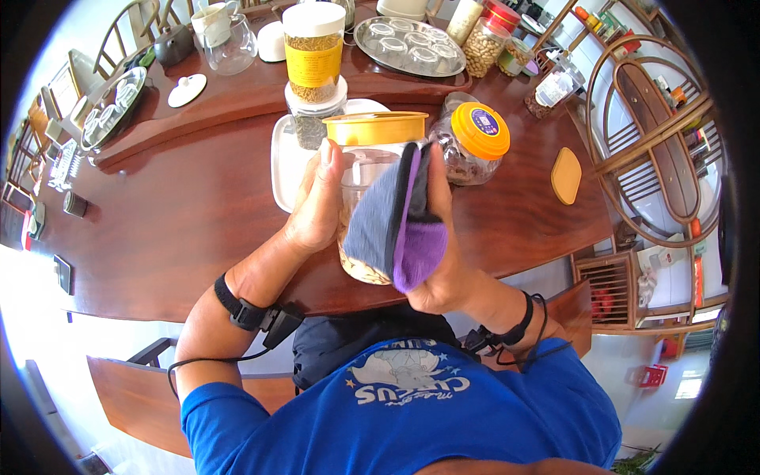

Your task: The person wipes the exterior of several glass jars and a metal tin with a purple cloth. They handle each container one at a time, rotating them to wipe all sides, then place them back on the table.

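Note:
My left hand (317,205) grips the side of a clear jar (359,269) with a golden lid (377,129), its thumb upright just below the lid. The jar is raised in front of me, over the near part of the table, with pale brown pieces visible low inside. In my right hand (446,276) is a folded grey and purple cloth (380,219), held against the jar's right side. The cloth hides much of the jar and part of my right fingers. Behind the jar stands a rounded clear jar with an orange lid (482,130), tilted in view.
Two stacked jars (312,71) and a white tray (282,172) stand beyond my left hand. Farther back are a metal tray of glass cups (409,70), a glass pitcher (230,50) and a dark teapot (174,44). A yellow flat piece (566,176) lies right, near a wooden chair (653,139).

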Action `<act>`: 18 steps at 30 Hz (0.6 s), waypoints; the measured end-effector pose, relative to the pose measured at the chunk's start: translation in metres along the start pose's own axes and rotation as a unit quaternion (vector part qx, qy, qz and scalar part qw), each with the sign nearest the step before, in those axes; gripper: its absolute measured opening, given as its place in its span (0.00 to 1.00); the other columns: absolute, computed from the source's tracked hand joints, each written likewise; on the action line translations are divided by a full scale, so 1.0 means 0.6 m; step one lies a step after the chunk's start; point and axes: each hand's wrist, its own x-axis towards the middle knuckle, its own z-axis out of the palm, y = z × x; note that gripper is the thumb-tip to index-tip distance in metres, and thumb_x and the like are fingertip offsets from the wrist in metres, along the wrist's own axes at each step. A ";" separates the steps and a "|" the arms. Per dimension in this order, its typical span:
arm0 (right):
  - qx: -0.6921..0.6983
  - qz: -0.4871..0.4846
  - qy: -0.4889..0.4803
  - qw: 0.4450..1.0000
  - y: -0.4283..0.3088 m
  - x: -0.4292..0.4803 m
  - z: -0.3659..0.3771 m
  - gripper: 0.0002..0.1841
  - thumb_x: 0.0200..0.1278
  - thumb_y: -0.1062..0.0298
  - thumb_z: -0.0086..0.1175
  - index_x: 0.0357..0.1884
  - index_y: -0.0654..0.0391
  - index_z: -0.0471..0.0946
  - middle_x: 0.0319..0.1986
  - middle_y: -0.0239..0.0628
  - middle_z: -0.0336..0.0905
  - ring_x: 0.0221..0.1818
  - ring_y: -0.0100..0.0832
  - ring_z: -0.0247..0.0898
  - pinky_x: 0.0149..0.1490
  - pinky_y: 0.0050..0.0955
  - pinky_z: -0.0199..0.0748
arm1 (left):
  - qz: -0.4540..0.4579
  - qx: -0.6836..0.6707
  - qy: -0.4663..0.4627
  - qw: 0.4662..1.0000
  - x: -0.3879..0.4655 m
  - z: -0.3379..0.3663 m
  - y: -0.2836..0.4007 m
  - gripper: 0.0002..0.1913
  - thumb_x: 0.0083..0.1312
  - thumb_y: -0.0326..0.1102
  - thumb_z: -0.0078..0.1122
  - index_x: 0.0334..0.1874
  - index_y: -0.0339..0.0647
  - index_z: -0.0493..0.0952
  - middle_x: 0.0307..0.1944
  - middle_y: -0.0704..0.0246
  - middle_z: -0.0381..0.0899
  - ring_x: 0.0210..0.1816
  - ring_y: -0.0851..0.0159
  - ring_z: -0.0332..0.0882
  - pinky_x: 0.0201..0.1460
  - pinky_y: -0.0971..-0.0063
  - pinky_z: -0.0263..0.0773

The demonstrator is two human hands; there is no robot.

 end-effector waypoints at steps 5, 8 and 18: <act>0.211 -0.015 0.059 0.976 0.002 0.045 -0.012 0.48 0.80 0.56 0.63 0.88 0.67 0.47 0.87 0.54 0.41 0.88 0.45 0.40 0.86 0.42 0.43 | -0.029 0.004 -0.008 1.000 0.000 0.003 0.011 0.50 0.79 0.78 0.41 0.86 0.39 0.59 0.80 0.59 0.70 0.76 0.57 0.74 0.82 0.56 0.67; 0.204 0.063 0.075 0.974 0.014 0.058 -0.009 0.40 0.82 0.58 0.60 0.85 0.68 0.56 0.81 0.51 0.57 0.83 0.45 0.55 0.84 0.43 0.50 | 0.013 -0.031 0.056 0.998 0.002 0.015 0.013 0.39 0.85 0.66 0.42 0.81 0.38 0.65 0.72 0.61 0.77 0.70 0.60 0.78 0.76 0.59 0.71; -0.201 -0.010 0.056 0.978 -0.020 0.027 0.022 0.47 0.54 0.49 0.84 0.69 0.65 0.75 0.69 0.68 0.70 0.72 0.68 0.69 0.74 0.54 0.71 | 0.103 0.111 0.131 0.980 0.005 0.027 0.025 0.29 0.88 0.51 0.50 0.78 0.35 0.68 0.61 0.68 0.78 0.59 0.71 0.76 0.67 0.73 0.72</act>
